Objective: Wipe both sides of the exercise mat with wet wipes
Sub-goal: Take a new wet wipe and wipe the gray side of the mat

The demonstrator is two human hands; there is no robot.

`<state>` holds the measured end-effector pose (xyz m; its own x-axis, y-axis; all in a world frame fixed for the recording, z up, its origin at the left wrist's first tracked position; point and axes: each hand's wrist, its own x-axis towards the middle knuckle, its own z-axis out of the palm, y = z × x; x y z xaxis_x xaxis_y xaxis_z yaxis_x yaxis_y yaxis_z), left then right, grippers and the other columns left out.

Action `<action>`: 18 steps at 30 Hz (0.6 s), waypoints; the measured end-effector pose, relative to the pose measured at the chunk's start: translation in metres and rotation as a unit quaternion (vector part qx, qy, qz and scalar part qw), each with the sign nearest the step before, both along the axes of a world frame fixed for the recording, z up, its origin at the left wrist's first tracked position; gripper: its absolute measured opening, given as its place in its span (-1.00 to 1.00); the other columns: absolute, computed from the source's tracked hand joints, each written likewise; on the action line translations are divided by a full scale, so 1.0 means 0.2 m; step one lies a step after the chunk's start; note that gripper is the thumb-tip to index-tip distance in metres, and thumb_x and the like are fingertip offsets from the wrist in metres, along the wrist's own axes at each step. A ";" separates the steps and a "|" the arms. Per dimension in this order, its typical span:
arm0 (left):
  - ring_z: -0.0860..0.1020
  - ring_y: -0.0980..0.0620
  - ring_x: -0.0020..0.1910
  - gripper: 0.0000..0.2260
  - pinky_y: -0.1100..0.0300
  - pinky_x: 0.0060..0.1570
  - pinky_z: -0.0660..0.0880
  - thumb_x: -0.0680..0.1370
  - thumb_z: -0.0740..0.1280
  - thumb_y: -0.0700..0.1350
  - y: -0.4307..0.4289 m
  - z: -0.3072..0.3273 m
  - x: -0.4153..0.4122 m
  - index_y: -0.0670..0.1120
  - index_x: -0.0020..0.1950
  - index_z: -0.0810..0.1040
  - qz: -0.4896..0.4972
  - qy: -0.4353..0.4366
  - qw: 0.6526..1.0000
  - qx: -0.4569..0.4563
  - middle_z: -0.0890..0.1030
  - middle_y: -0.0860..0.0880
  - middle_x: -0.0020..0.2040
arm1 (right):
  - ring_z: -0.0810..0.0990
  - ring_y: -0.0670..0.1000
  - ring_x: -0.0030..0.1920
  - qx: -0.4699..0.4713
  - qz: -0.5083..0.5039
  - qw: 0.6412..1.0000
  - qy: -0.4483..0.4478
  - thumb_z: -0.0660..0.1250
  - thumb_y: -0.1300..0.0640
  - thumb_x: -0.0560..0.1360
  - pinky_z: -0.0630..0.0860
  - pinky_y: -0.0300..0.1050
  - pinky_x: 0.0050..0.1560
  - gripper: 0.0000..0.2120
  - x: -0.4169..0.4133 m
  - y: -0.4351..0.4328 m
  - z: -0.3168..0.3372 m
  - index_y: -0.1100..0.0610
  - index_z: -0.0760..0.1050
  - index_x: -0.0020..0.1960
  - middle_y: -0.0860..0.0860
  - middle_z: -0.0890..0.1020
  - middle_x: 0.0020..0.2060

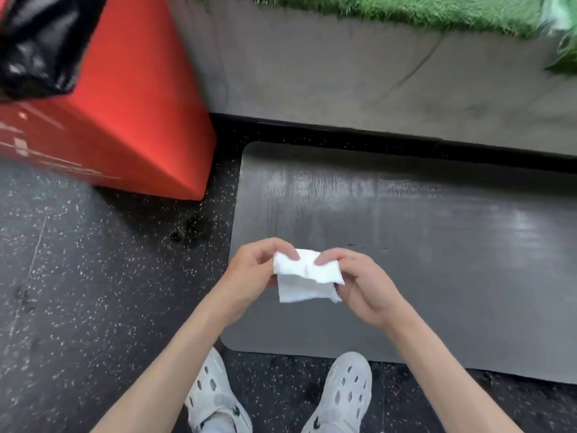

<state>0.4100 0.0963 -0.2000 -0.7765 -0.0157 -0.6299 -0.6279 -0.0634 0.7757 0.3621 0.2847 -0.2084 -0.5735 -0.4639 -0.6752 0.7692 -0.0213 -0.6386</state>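
A grey exercise mat (pixel 437 245) lies flat on the dark speckled floor, its left end in front of me, with shiny wet streaks across its far half. Above the mat's near left part I hold a folded white wet wipe (pixel 304 276) between both hands. My left hand (pixel 253 276) pinches its left edge. My right hand (pixel 359 282) pinches its right edge, fingers curled under it.
A red padded box (pixel 125 114) with a black bag (pixel 34 45) on top stands to the left of the mat. A grey ledge (pixel 343 73) topped with green turf (pixel 406 10) runs behind the mat. My white shoes (pixel 215 398) stand at the mat's near edge.
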 end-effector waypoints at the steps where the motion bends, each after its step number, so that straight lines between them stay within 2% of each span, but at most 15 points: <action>1: 0.59 0.05 -0.15 -0.66 0.28 -0.20 0.49 0.59 0.20 -0.39 0.01 -0.04 0.00 -0.07 -0.22 0.63 0.004 -0.007 1.000 0.003 0.66 -0.02 -0.14 | 0.56 0.03 -0.34 -0.006 0.008 1.000 0.002 0.03 0.42 0.51 0.41 -0.21 -0.44 -0.60 -0.01 0.01 -0.03 0.25 0.61 -0.26 0.14 0.62 -0.25; 3: 0.57 -0.02 -0.10 -0.63 0.14 -0.10 0.47 0.57 0.16 -0.36 0.02 -0.12 0.00 -0.07 -0.25 0.65 0.010 -0.020 1.000 0.016 0.64 -0.11 -0.10 | 0.57 0.06 -0.27 -0.005 0.025 1.000 0.019 0.06 0.29 0.55 0.48 -0.18 -0.35 -0.62 -0.05 0.02 -0.09 0.27 0.61 -0.26 0.14 0.61 -0.23; 5: 0.60 -0.06 -0.08 -0.76 0.10 -0.07 0.50 0.53 0.23 -0.25 0.02 -0.22 -0.02 -0.14 -0.22 0.66 0.025 -0.023 0.998 0.049 0.65 -0.12 -0.08 | 0.54 0.03 -0.26 0.037 0.070 0.994 0.076 0.23 0.20 0.57 0.46 -0.23 -0.30 -0.71 -0.09 0.02 -0.19 0.22 0.61 -0.26 0.08 0.61 -0.27; 7: 0.62 0.01 -0.11 -0.86 0.18 -0.14 0.52 0.50 0.35 -0.14 0.01 -0.33 -0.04 -0.13 -0.20 0.68 0.033 -0.011 0.998 0.050 0.65 -0.07 -0.06 | 0.53 -0.06 -0.30 0.076 0.104 0.980 0.149 0.39 0.31 0.49 0.43 -0.30 -0.30 -0.89 -0.11 0.00 -0.32 0.20 0.56 -0.20 0.00 0.59 -0.30; 9: 0.61 0.14 -0.17 -0.93 0.29 -0.22 0.52 0.52 0.42 -0.19 -0.01 -0.47 -0.06 -0.05 -0.12 0.67 0.019 0.027 0.999 -0.020 0.66 0.01 -0.06 | 0.55 -0.07 -0.31 0.070 0.106 0.977 0.173 0.45 0.41 0.40 0.47 -0.26 -0.29 -0.78 -0.13 -0.04 -0.46 0.17 0.50 -0.10 0.00 0.59 -0.29; 12: 0.63 0.13 -0.16 -0.77 0.25 -0.26 0.54 0.49 0.44 -0.30 -0.06 -0.70 -0.08 0.00 0.03 0.60 0.030 0.069 0.996 -0.047 0.65 -0.02 0.00 | 0.63 0.05 -0.27 0.065 0.087 0.981 0.159 0.42 0.45 0.40 0.55 -0.14 -0.24 -0.58 -0.18 -0.11 -0.68 0.11 0.41 0.12 0.10 0.67 -0.25; 15: 0.64 0.08 -0.09 -0.66 0.22 -0.21 0.55 0.45 0.48 -0.31 -0.11 -0.94 -0.13 0.01 0.13 0.56 0.081 0.066 0.994 -0.037 0.66 -0.05 0.04 | 0.66 0.14 -0.12 0.059 0.054 0.990 0.114 0.39 0.46 0.42 0.57 -0.01 -0.05 -0.59 -0.24 -0.18 -0.92 0.26 0.45 0.23 0.23 0.69 -0.08; 17: 0.63 0.04 -0.06 -0.72 0.18 -0.12 0.58 0.46 0.47 -0.31 -0.12 -1.11 -0.16 -0.07 0.12 0.59 0.111 0.060 0.991 -0.039 0.67 -0.10 0.04 | 0.63 0.09 -0.05 0.017 0.023 0.998 0.054 0.39 0.38 0.40 0.55 -0.12 -0.03 -0.56 -0.26 -0.22 -1.08 0.37 0.45 0.26 0.24 0.66 0.03; 18: 0.62 0.02 -0.06 -0.77 0.15 -0.08 0.58 0.48 0.45 -0.31 -0.12 -1.19 -0.17 -0.10 0.09 0.59 0.132 0.053 0.989 -0.037 0.67 -0.12 0.03 | 0.63 0.04 -0.07 -0.014 0.003 1.000 0.023 0.39 0.34 0.39 0.55 -0.20 -0.08 -0.53 -0.26 -0.25 -1.16 0.37 0.44 0.28 0.19 0.65 0.02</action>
